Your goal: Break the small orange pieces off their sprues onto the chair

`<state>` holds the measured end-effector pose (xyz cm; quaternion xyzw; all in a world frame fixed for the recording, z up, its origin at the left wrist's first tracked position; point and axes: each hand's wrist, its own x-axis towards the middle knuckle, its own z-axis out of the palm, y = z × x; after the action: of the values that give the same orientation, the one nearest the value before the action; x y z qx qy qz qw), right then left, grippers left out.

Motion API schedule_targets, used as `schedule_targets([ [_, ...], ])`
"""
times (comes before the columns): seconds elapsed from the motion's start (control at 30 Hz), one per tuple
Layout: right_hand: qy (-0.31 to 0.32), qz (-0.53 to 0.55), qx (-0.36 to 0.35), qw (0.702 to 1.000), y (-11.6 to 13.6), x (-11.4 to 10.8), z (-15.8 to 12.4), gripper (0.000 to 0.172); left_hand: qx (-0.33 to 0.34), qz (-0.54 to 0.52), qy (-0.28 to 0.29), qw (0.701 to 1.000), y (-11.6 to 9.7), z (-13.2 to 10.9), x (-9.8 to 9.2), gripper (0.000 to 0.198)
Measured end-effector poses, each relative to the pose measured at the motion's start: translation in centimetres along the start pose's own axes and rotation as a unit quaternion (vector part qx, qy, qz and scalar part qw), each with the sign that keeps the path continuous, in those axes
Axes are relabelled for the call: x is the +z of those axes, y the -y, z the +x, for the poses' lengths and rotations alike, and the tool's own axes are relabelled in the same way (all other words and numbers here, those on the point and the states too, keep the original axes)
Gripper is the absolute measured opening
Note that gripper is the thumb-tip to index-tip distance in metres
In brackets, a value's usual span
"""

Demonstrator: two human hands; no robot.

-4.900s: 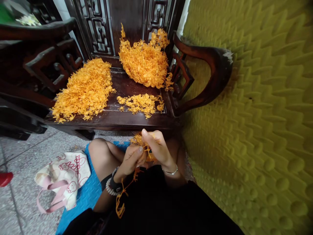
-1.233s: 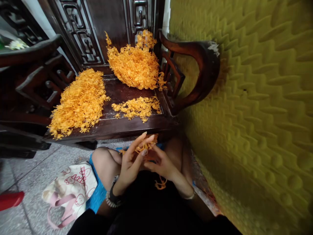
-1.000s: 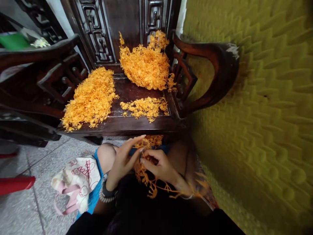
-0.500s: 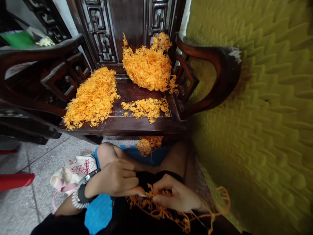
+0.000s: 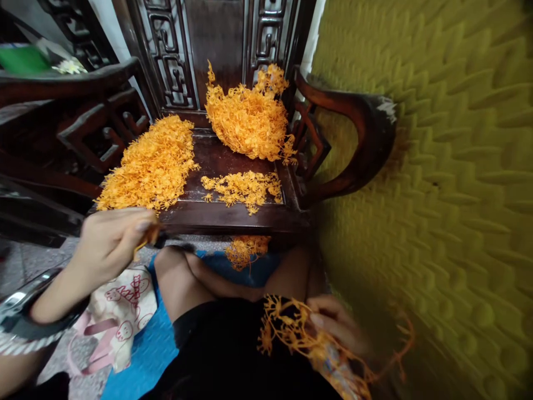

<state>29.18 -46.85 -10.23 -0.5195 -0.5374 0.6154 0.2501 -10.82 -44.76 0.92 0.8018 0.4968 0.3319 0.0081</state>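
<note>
My left hand point(image 5: 116, 239) is closed in front of the chair seat's left edge. Small orange plastic bits poke out of its fingers, mostly hidden by the hand. Just behind it spreads a large heap of spidery, flower-like orange plastic pieces point(image 5: 154, 164). Over my lap on the right, my right hand point(image 5: 337, 319) grips a tangled orange plastic strand point(image 5: 291, 328) bearing the same spidery shapes. The strand trails down to the lower right and out toward the wall, its far end blurred.
A carved dark wooden chair point(image 5: 208, 216) carries a rounded orange pile point(image 5: 250, 119) and a small scatter of orange pieces point(image 5: 245, 188). Below the seat hangs an orange tangle point(image 5: 245, 251) by a blue sheet point(image 5: 154, 344). A printed cloth bag point(image 5: 133, 300) lies left; a yellow padded wall point(image 5: 437, 222) stands right.
My left hand has left the right hand and moved up and left to the seat edge, carrying orange bits. My right hand has shifted right and slightly up, still holding the strand.
</note>
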Motion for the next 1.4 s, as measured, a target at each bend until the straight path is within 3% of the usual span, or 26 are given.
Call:
schedule_targets([
  [0.07, -0.005, 0.026, -0.007, 1.0, 0.8, 1.4, 1.3, 0.04, -0.027, 0.076, 0.032, 0.996, 1.4, 1.9, 2.2, 0.028],
  [0.13, 0.003, 0.067, -0.039, 0.997, 1.9, 3.2, 3.1, 0.038, -0.059, 0.125, 0.062, 0.988, 2.6, 4.3, 5.7, 0.029],
  [0.27, -0.036, 0.142, -0.129, 0.981, 3.9, 5.2, 6.3, 0.033, -0.059, 0.214, 0.123, 0.967, 5.0, 8.4, 12.4, 0.036],
  [0.4, -0.059, 0.136, -0.199, 0.969, 5.1, 4.9, 7.4, 0.031, -0.056, 0.218, 0.163, 0.961, 7.0, 9.6, 15.0, 0.038],
  [0.53, -0.043, 0.141, -0.236, 0.96, 5.6, 4.0, 7.4, 0.031, -0.06, 0.183, 0.129, 0.973, 7.0, 8.9, 14.5, 0.046],
  [0.67, -0.025, 0.079, -0.257, 0.963, 6.3, 3.3, 7.6, 0.029, -0.032, 0.01, 0.071, 0.997, 3.2, 7.3, 12.7, 0.043],
  [0.73, 0.004, 0.033, -0.274, 0.961, 6.9, 3.2, 7.9, 0.028, 0.002, -0.133, 0.12, 0.984, 0.3, 6.4, 11.9, 0.043],
  [0.8, 0.03, 0.009, -0.313, 0.949, 7.4, 3.5, 8.2, 0.027, 0.034, -0.236, 0.188, 0.953, -2.3, 5.7, 11.6, 0.046],
  [0.9, -0.003, 0.003, -0.338, 0.941, 7.6, 4.4, 8.6, 0.025, 0.027, -0.304, 0.227, 0.925, -4.6, 4.9, 11.8, 0.035],
  [0.97, -0.047, 0.04, -0.294, 0.954, 7.3, 5.2, 8.4, 0.025, -0.004, -0.307, 0.227, 0.924, -4.8, 4.5, 11.8, 0.026],
  [1.03, -0.025, 0.12, -0.208, 0.971, 6.7, 5.9, 8.0, 0.024, -0.007, -0.266, 0.216, 0.94, -4.4, 3.9, 11.7, 0.024],
  [1.1, 0.091, 0.209, -0.111, 0.967, 6.1, 6.7, 7.6, 0.026, 0.025, -0.18, 0.168, 0.969, -4.0, 3.3, 11.5, 0.022],
  [1.17, 0.246, 0.26, -0.04, 0.933, 5.8, 7.3, 7.4, 0.039, 0.073, -0.096, 0.133, 0.984, -3.8, 2.8, 11.1, 0.023],
  [1.23, 0.354, 0.262, -0.005, 0.898, 5.7, 7.7, 7.4, 0.043, 0.106, -0.066, 0.149, 0.981, -3.9, 2.5, 10.6, 0.027],
  [1.27, 0.373, 0.253, 0.0, 0.892, 5.8, 7.8, 7.4, 0.041, 0.109, -0.075, 0.175, 0.976, -4.1, 2.4, 10.4, 0.028],
  [1.4, 0.287, 0.145, -0.072, 0.944, 6.4, 7.7, 7.4, 0.036, 0.066, -0.114, 0.297, 0.946, -4.6, 2.1, 9.2, 0.032],
])
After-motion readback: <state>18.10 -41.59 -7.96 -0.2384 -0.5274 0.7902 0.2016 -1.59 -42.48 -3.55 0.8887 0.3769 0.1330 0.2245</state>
